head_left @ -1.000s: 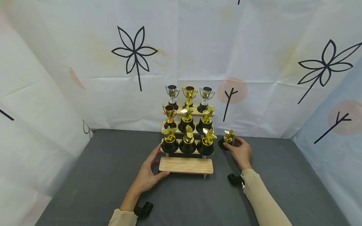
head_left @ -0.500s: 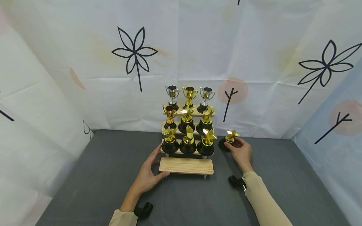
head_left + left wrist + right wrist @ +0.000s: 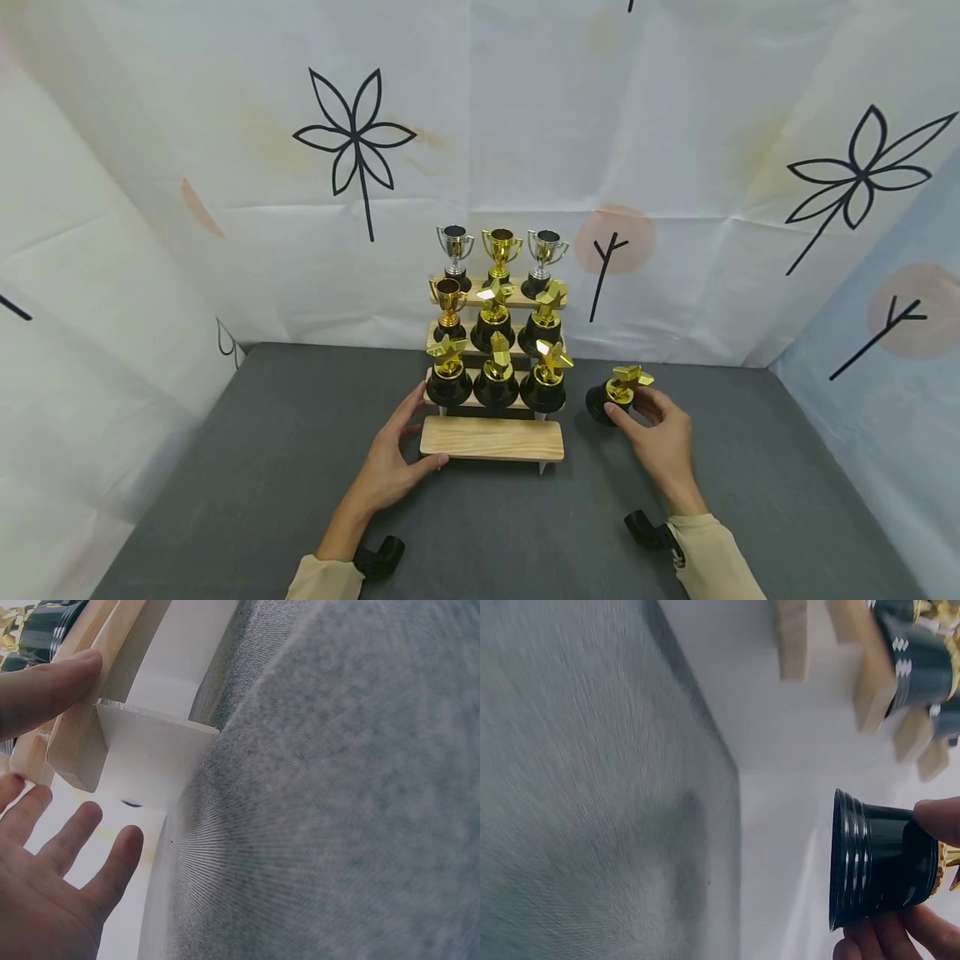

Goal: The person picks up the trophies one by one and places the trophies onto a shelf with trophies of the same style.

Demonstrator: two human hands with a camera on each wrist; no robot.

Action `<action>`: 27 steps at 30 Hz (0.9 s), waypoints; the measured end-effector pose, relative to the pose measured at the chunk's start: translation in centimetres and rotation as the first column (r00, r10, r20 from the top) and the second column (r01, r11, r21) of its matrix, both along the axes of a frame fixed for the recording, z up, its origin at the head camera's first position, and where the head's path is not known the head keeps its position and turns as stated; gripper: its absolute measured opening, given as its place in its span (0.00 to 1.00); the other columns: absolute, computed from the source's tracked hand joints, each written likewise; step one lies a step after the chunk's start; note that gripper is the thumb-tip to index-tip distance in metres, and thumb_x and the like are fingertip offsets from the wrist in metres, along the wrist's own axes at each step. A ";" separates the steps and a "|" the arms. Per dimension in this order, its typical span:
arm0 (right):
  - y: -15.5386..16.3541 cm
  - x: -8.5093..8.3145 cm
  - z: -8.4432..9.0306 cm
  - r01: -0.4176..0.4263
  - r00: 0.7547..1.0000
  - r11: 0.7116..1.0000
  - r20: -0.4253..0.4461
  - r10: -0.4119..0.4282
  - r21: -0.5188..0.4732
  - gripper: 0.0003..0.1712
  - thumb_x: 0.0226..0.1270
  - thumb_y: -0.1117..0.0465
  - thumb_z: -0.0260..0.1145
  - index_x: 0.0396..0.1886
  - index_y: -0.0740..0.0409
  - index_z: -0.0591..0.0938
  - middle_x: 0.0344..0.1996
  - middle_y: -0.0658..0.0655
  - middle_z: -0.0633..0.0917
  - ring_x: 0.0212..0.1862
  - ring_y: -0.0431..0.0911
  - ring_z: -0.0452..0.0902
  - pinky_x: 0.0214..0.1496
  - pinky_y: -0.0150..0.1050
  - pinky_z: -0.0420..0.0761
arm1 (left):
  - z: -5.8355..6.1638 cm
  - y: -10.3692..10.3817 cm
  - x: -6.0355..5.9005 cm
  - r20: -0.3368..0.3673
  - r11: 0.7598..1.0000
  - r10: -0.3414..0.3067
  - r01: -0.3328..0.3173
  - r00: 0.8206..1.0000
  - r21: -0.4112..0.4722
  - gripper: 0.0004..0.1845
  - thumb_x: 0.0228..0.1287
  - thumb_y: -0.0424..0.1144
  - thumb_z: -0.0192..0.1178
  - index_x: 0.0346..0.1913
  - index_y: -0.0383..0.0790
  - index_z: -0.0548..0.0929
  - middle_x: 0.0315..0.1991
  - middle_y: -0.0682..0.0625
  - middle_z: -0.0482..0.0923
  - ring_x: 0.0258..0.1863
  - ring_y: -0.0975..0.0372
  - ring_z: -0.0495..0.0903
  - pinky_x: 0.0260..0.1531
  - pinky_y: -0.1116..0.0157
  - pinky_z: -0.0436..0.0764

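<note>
My right hand [image 3: 666, 446] grips a small trophy [image 3: 598, 405] with a black base and a gold star, thumb on one side and fingers on the other. In the right wrist view, the black base [image 3: 885, 859] is off the grey table, tilted. Left of it stands a tiered wooden display rack [image 3: 491, 438]. My left hand [image 3: 386, 467] is at the rack's left end, its thumb touching the lowest shelf and its other fingers spread rather straight along the side. The lowest shelf is bare; gold star trophies [image 3: 497, 383] fill the one above.
Silver and gold cup trophies [image 3: 498, 247] line the top shelf. On the shelf below are a bronze-coloured cup [image 3: 448, 304] and two star trophies. Behind the dark grey table [image 3: 300, 433] hangs a patterned white cloth [image 3: 510, 117].
My right hand has lifted the star trophy off the table and brought it nearer and slightly right, tilting it. The left hand has stayed at the rack.
</note>
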State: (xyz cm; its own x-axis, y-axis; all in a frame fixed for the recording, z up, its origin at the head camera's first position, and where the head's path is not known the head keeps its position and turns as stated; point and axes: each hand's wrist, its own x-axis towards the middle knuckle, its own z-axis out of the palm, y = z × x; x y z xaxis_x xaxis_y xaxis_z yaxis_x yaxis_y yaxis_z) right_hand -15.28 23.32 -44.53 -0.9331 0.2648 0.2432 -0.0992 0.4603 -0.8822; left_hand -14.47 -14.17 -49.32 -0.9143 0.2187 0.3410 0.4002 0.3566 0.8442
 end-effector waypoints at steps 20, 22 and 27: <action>-4.5 4.5 0.4 -0.197 0.970 0.980 -0.141 0.199 0.034 0.22 0.54 0.68 0.81 0.50 0.62 0.86 0.48 0.53 0.84 0.50 0.39 0.80 0.56 0.23 0.77 | 0.1 0.0 0.0 -0.019 1.000 0.006 -0.006 1.000 -0.008 0.58 0.52 0.33 0.80 0.82 0.46 0.55 0.77 0.43 0.59 0.71 0.45 0.66 0.61 0.38 0.74; -5.2 4.6 0.4 -0.229 0.961 0.973 -0.152 0.230 0.023 0.22 0.53 0.67 0.81 0.49 0.60 0.86 0.46 0.51 0.84 0.50 0.41 0.81 0.56 0.26 0.78 | 0.2 0.0 0.0 -0.014 1.000 0.007 -0.007 1.000 0.003 0.57 0.51 0.33 0.80 0.81 0.46 0.55 0.77 0.43 0.59 0.71 0.45 0.66 0.61 0.38 0.73; -7.2 4.5 0.4 -0.277 0.944 0.961 -0.181 0.276 0.021 0.22 0.52 0.66 0.82 0.48 0.57 0.87 0.44 0.48 0.85 0.49 0.44 0.82 0.55 0.32 0.81 | 0.3 0.0 0.1 -0.008 1.000 0.000 0.000 1.000 0.028 0.57 0.50 0.31 0.80 0.81 0.46 0.56 0.77 0.41 0.60 0.71 0.44 0.65 0.61 0.37 0.73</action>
